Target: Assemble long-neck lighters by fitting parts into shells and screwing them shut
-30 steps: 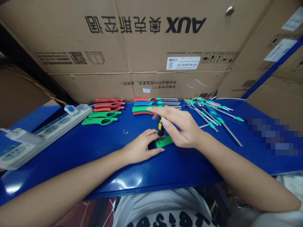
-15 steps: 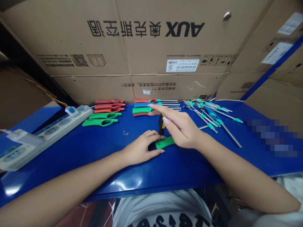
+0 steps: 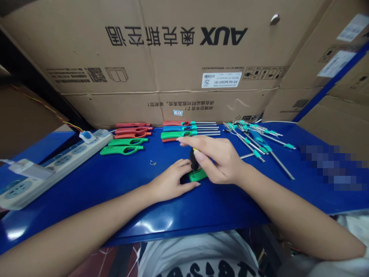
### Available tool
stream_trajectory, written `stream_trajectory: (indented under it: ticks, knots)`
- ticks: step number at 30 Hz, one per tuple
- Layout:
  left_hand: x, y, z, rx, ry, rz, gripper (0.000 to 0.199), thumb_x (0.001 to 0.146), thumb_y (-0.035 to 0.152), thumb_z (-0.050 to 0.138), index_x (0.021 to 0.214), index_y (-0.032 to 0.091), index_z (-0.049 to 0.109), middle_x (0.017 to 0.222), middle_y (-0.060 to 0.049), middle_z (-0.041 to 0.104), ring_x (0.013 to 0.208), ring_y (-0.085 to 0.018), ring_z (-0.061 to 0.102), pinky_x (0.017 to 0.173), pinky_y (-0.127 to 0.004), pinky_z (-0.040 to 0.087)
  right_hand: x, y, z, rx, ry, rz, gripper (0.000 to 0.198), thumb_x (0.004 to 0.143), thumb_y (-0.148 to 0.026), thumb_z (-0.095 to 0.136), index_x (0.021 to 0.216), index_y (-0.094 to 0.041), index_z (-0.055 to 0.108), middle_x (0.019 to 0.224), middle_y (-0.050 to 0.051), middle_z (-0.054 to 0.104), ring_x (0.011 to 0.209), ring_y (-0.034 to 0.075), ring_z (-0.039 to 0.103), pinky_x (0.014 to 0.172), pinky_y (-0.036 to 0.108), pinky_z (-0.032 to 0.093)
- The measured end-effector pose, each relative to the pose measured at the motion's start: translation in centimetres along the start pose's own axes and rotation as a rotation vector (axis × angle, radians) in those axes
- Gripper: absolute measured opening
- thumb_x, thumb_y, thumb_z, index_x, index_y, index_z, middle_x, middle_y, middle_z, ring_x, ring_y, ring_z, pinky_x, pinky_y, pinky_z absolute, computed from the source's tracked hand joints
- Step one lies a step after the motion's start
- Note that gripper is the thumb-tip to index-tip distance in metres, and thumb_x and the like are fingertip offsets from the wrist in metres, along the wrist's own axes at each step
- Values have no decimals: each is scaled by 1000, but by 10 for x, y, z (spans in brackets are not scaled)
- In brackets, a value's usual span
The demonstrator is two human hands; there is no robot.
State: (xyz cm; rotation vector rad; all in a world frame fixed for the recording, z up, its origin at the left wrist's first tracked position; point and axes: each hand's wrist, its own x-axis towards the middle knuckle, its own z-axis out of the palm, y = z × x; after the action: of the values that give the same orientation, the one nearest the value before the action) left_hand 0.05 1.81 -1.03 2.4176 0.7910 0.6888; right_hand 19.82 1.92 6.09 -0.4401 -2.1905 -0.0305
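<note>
On the blue table lies a green lighter (image 3: 198,176), partly hidden by my right hand. My left hand (image 3: 172,181) holds its near end between thumb and fingers. My right hand (image 3: 221,159) is closed around a black and yellow screwdriver (image 3: 194,161), whose tip points down into the lighter's end. Several small metal screws or pins (image 3: 153,163) lie left of my hands; they are too small to tell. Behind my hands rest lighters with metal tubes, among them a blue one (image 3: 178,128) and a green one (image 3: 173,135).
Green lighter shells (image 3: 119,150) and red ones (image 3: 134,130) lie in a row at back left. Loose metal tubes with teal parts and wires (image 3: 261,142) are heaped at right. A white power strip (image 3: 62,161) stands at left, and a cardboard sheet (image 3: 138,80) walls the back.
My right hand and the screwdriver have shifted slightly left and down, covering more of the green lighter. My left hand stays in place.
</note>
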Motion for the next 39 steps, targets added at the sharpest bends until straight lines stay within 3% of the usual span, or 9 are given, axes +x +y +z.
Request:
stream_trajectory:
  ticks: [2,6,12,19,25,29,34,36,39]
  knots:
    - [1,0,-1,-8,-8,3,31,91,34,70,118,19,67,124,-10,65,119,-27,59,106,-44,49,2,-2,0,129,-16,69,39,103,-18,34,133,-15,59,125,11,71,114,17,69,95,30,56]
    - [0,0,0,-11,-6,-2,33,90,33,71,120,19,67,127,-11,64,123,-29,59,109,-46,48,6,-4,3,166,46,177,28,100,-21,50,122,-20,68,117,6,75,98,14,73,88,25,58]
    - [-2,-1,2,-9,14,-10,40,90,34,70,126,18,63,132,-13,64,124,-31,59,107,-50,49,2,-5,6,-99,117,30,22,94,-38,64,101,-18,73,78,2,76,67,13,69,64,24,54]
    - [0,-2,0,-55,6,37,37,92,33,67,127,20,62,133,-11,64,124,-29,59,107,-45,49,0,-7,6,108,-53,49,45,103,-21,36,146,-17,47,128,10,70,109,15,70,89,27,57]
    - [-1,-2,2,-18,-2,-28,35,91,35,69,120,17,64,120,-11,68,113,-28,63,100,-46,53,3,-5,1,-10,-76,68,28,100,-32,54,123,-20,65,104,4,77,91,15,73,76,24,56]
    - [-2,-2,2,2,-17,-50,36,90,37,70,121,19,65,118,-10,68,109,-28,64,97,-45,54,0,-3,0,-201,-32,-15,37,96,-48,60,116,-17,68,85,3,78,71,14,72,65,24,53]
    - [0,-1,1,-31,13,10,32,91,32,68,120,19,65,129,-12,64,122,-29,59,106,-46,49,2,-7,-1,86,-34,85,36,103,-21,40,132,-15,59,113,9,76,95,14,74,80,26,57]
    - [0,1,1,-34,28,17,32,90,29,69,121,20,65,131,-11,63,123,-29,59,107,-47,49,5,-11,-2,191,-53,134,35,102,-20,41,131,-17,60,111,7,76,96,14,73,85,26,57]
    - [-1,5,4,2,34,-30,28,90,29,68,115,18,66,121,-11,68,113,-30,63,99,-46,53,7,-15,-3,110,-61,130,25,99,-26,53,118,-19,67,102,5,78,90,15,74,81,26,56]
